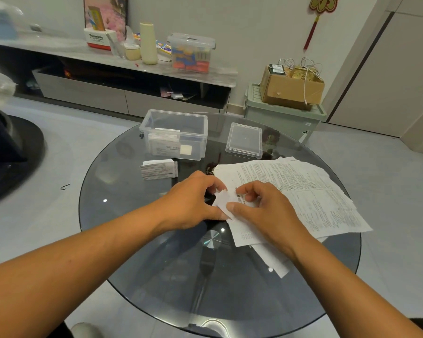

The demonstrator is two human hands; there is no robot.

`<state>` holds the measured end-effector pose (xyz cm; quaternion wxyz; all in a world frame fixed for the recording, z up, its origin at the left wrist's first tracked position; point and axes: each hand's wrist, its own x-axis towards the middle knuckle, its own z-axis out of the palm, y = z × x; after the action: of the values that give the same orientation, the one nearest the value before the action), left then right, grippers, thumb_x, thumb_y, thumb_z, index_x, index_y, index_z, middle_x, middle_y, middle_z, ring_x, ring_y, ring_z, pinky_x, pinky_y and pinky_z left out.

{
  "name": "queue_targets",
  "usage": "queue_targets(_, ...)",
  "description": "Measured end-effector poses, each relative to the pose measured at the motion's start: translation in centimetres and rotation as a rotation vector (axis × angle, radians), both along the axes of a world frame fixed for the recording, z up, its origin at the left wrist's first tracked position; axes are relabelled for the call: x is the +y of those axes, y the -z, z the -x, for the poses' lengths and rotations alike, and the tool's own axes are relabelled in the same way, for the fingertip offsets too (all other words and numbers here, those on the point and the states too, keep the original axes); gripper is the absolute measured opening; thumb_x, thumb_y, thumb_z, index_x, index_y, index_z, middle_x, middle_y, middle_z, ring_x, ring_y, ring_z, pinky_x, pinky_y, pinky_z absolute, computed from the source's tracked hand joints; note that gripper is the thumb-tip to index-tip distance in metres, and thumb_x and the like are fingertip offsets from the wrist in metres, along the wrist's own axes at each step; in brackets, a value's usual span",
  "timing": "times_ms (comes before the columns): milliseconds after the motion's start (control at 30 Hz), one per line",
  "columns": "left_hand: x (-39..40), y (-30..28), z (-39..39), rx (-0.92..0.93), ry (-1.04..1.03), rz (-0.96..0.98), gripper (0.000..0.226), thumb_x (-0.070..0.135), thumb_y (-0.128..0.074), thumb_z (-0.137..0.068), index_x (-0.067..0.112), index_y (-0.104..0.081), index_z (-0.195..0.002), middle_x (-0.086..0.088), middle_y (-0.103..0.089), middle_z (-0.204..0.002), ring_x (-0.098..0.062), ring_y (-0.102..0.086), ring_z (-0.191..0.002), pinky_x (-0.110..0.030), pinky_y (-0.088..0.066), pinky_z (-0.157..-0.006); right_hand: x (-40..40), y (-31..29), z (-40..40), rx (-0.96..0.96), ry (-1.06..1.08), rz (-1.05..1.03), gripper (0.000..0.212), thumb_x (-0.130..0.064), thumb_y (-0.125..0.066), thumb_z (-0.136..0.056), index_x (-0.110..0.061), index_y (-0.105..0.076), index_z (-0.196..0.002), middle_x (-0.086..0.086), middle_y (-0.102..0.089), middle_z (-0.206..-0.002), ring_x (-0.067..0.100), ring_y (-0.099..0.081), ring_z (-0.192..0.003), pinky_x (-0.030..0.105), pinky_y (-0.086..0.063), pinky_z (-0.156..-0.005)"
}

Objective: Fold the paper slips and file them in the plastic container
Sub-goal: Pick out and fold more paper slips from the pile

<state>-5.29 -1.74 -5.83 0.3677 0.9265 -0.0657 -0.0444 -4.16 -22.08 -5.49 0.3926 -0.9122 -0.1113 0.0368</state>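
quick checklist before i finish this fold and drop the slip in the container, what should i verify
1. Slip held by both hands: ok. The left hand and right hand both pinch the paper slip.
2. Fold finished: not ok, the slip is still being creased between the fingers.
3. Container open: ok. The plastic container has no lid on; its lid lies beside it on the glass table.
4. Room inside: ok, slips stand at the front, with space behind them.
5. Path to the container: ok, only the folded stack lies in front of it.
6. More slips waiting: ok, the loose pile lies under the right hand.
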Motion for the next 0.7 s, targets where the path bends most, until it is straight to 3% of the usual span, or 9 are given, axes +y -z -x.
queue_targets(100,0.6,-1.4,0.1,0.152,0.093,0.036,0.066,0.034,-0.089,-0.074,0.032,-0.056,-0.131,0.013,-0.054,-0.116,-0.006,-0.056,-0.091,-0.017,-0.044,-0.078,0.5,0.3,-0.2,-0.029,0.003,0.119,0.039,-0.050,-0.082,-0.080,-0.038,-0.064,-0.113,-0.013,-0.052,-0.111,0.001,-0.055,-0.096,0.031,-0.050,-0.085)
queue_targets(167,0.8,-2.0,0.2,0.230,0.115,0.117,0.066,0.037,-0.089,-0.074,0.031,-0.056,-0.131,0.012,-0.062,-0.114,-0.002,-0.059,-0.084,-0.018,-0.046,-0.074,0.5,0.3,-0.3,-0.019,-0.004,0.136,0.041,-0.051,-0.082,-0.079,-0.038,-0.063,-0.113,-0.012,-0.052,-0.112,0.001,-0.054,-0.097,0.033,-0.051,-0.087)
queue_targets(267,0.1,-1.0,0.2,0.153,0.005,0.170,0.044,0.040,-0.083,-0.081,0.030,-0.063,-0.119,0.012,-0.068,-0.092,0.000,-0.058,-0.070,-0.028,-0.055,-0.077,0.4,0.3,-0.5,0.000,-0.028,0.119,0.044,-0.054,-0.083,-0.077,-0.039,-0.062,-0.113,-0.014,-0.054,-0.108,0.002,-0.055,-0.094,0.031,-0.051,-0.083)
queue_targets(367,-0.8,0.6,0.1,0.041,-0.101,0.126,0.027,0.029,-0.079,-0.087,0.035,-0.063,-0.108,0.014,-0.066,-0.076,-0.006,-0.059,-0.071,-0.042,-0.053,-0.092,0.0,0.4,-0.7,-0.012,-0.018,0.078,0.031,-0.036,-0.080,-0.086,-0.036,-0.064,-0.113,-0.012,-0.060,-0.105,0.002,-0.056,-0.089,0.025,-0.045,-0.076)
queue_targets(467,0.1,-0.1,0.0,0.061,-0.139,0.096,0.030,0.020,-0.074,-0.091,0.033,-0.059,-0.113,0.009,-0.066,-0.084,-0.010,-0.061,-0.076,-0.031,-0.050,-0.075,-0.5,0.4,-0.6,-0.055,0.011,0.065,0.017,-0.029,-0.073,-0.093,-0.034,-0.067,-0.109,-0.010,-0.063,-0.106,0.004,-0.057,-0.088,0.027,-0.048,-0.080)
queue_targets(533,1.6,-1.1,-0.2,0.052,-0.178,-0.026,0.027,0.017,-0.072,-0.092,0.032,-0.059,-0.110,0.007,-0.062,-0.089,-0.014,-0.060,-0.081,-0.030,-0.044,-0.068,-0.6,0.3,-0.1,-0.059,-0.005,0.084,0.012,-0.036,-0.067,-0.097,-0.035,-0.068,-0.109,-0.010,-0.060,-0.111,0.004,-0.057,-0.092,0.030,-0.050,-0.087)
queue_targets(600,3.5,-2.0,-0.2,0.032,-0.218,-0.198,0.024,0.016,-0.070,-0.091,0.033,-0.059,-0.104,0.008,-0.059,-0.090,-0.018,-0.058,-0.086,-0.031,-0.041,-0.066,-0.5,0.1,0.7,-0.041,-0.059,0.132,0.025,-0.050,-0.065,-0.094,-0.037,-0.067,-0.115,-0.013,-0.053,-0.121,0.003,-0.053,-0.104,0.030,-0.048,-0.095)
queue_targets(700,5.6,-2.2,0.0,-0.002,-0.277,-0.357,0.021,0.016,-0.070,-0.090,0.031,-0.060,-0.102,0.003,-0.065,-0.100,-0.024,-0.060,-0.092,-0.036,-0.050,-0.076,-0.2,-1.0,2.1,-0.021,-0.171,0.301,0.067,-0.079,-0.063,-0.075,-0.043,-0.058,-0.132,-0.021,-0.043,-0.134,0.005,-0.040,-0.122,0.030,-0.039,-0.103)
